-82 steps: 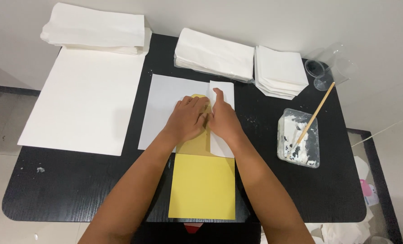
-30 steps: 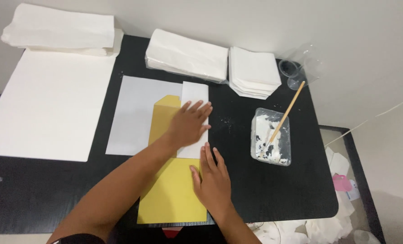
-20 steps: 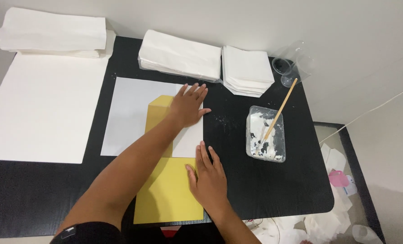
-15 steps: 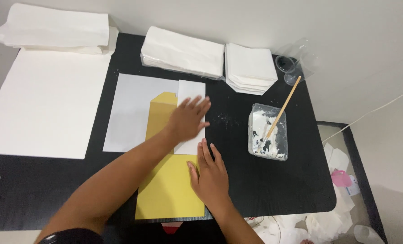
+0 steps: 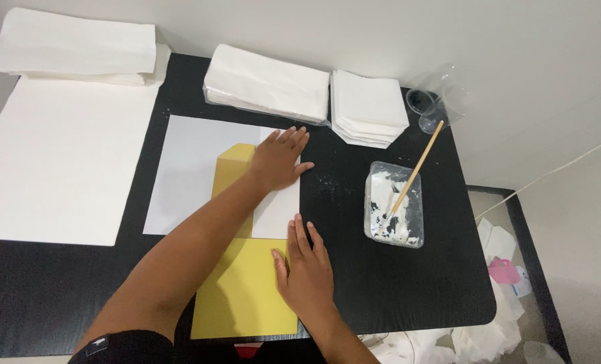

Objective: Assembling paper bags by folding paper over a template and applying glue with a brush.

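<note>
While my left hand point(image 5: 278, 160) lies flat, fingers spread, on the white flap over the yellow sheet point(image 5: 245, 290) mid-bench, my right hand point(image 5: 305, 267), also flat and grasping nothing, should pin that sheet's edge steady.

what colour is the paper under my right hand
Yellow. The right hand lies flat on a yellow sheet, clearest in the head view.
</note>
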